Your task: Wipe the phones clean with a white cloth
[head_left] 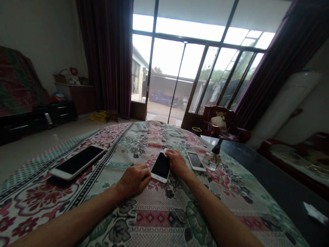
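Observation:
A white smartphone point(161, 166) with a dark screen lies face up on the flowered tablecloth. My left hand point(136, 177) has its fingers curled at the phone's lower left edge and steadies it there. At the phone's top right corner, my right hand point(177, 162) pinches a small white tissue point(166, 151) against the screen. Just to the right of that hand rests another white phone point(196, 161), its screen greyish. Beside it stands a clear glass bottle point(211, 160) with a black top. Over on the left lies a larger white tablet-like device point(78, 162), dark screen up.
The patterned tablecloth point(154, 209) covers a table with a rounded far edge. On the right, a dark surface point(259, 175) bears a crumpled white paper point(315, 213). Beyond are a wooden chair point(218, 121), a yellow object point(97, 116) on the floor and glass doors point(174, 79).

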### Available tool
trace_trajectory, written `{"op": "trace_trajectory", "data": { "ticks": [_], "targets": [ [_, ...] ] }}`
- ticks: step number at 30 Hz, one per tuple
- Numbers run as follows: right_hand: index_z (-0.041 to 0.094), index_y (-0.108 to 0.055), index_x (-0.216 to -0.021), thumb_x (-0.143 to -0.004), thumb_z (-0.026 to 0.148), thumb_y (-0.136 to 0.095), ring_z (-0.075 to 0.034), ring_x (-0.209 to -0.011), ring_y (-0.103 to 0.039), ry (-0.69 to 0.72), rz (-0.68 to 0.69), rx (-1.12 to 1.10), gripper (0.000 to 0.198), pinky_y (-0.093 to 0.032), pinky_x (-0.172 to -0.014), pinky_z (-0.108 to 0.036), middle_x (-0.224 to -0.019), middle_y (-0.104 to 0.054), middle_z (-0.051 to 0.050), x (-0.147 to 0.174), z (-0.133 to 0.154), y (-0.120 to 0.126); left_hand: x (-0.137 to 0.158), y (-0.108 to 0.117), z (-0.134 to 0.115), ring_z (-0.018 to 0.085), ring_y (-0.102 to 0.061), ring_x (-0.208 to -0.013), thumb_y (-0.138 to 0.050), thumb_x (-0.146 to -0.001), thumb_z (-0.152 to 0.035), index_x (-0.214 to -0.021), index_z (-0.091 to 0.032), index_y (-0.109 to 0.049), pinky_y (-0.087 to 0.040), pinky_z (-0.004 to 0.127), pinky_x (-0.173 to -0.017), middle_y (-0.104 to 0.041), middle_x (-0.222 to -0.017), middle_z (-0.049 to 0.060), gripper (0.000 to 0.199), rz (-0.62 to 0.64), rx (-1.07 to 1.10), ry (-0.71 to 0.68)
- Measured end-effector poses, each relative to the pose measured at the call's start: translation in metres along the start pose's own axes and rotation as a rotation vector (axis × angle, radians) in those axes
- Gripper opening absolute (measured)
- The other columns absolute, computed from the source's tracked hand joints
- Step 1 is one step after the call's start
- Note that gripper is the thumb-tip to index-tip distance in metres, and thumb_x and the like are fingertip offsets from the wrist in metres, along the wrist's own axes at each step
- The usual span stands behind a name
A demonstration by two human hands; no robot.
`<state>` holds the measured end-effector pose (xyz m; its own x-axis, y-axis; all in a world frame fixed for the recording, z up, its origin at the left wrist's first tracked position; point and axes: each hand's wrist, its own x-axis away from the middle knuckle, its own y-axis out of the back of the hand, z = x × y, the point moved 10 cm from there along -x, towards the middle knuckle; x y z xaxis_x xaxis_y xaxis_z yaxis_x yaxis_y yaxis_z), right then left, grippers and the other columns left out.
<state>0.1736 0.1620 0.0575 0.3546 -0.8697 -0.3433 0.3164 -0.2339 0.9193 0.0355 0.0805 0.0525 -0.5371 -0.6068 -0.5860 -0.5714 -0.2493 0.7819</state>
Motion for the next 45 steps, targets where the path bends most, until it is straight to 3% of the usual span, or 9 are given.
{"op": "trace_trajectory", "data": {
  "ticks": [8,24,29,35,45],
  "targets": [
    [0.018,-0.069,-0.105,-0.079,-0.001,-0.045,-0.019,-0.108,-0.055,0.204,0.02,-0.066,0.04,-0.038,-0.098,-0.03,-0.116,-0.068,-0.006,0.009,0.04,0.003,0.0,-0.001,0.001,0.018,-0.058,-0.075,-0.055,-0.087,-0.015,-0.073,-0.016,-0.062,-0.045,0.028,-0.07,-0.063,-0.074,0.004,0.016,0.004,0.021,0.002],
    [0.018,-0.067,-0.08,-0.072,0.005,-0.055,-0.017,-0.082,-0.052,0.299,0.061,-0.144,0.019,-0.041,-0.074,-0.028,-0.086,-0.064,-0.004,0.042,0.085,0.009,0.0,-0.003,-0.001,0.018,-0.059,-0.075,-0.056,-0.088,-0.018,-0.073,-0.018,-0.061,-0.045,0.028,-0.07,-0.064,-0.075,0.004,0.015,0.02,-0.022,-0.011],
    [0.018,-0.069,-0.082,-0.077,0.003,-0.053,-0.018,-0.087,-0.053,0.237,0.023,-0.137,0.022,-0.042,-0.08,-0.028,-0.091,-0.067,-0.005,0.035,0.07,0.007,0.0,-0.002,0.0,0.018,-0.059,-0.075,-0.056,-0.086,-0.016,-0.071,-0.017,-0.061,-0.045,0.028,-0.07,-0.063,-0.074,0.004,0.016,0.025,-0.021,-0.002],
    [0.019,-0.069,-0.103,-0.087,0.004,-0.047,-0.02,-0.106,-0.053,0.126,-0.034,-0.074,0.031,-0.04,-0.094,-0.03,-0.112,-0.068,-0.006,0.024,0.037,0.01,0.001,0.0,-0.001,0.017,-0.06,-0.076,-0.056,-0.086,-0.016,-0.071,-0.017,-0.062,-0.045,0.027,-0.071,-0.064,-0.075,0.003,0.016,0.003,-0.016,-0.001],
    [0.02,-0.065,-0.118,-0.087,0.004,-0.047,-0.021,-0.118,-0.05,0.003,-0.023,0.017,0.039,-0.036,-0.101,-0.033,-0.128,-0.062,-0.008,0.015,0.002,0.009,0.0,0.001,-0.002,0.017,-0.06,-0.075,-0.054,-0.087,-0.015,-0.071,-0.017,-0.062,-0.046,0.027,-0.07,-0.063,-0.073,0.003,0.018,0.003,-0.01,0.005]
  ]
}}
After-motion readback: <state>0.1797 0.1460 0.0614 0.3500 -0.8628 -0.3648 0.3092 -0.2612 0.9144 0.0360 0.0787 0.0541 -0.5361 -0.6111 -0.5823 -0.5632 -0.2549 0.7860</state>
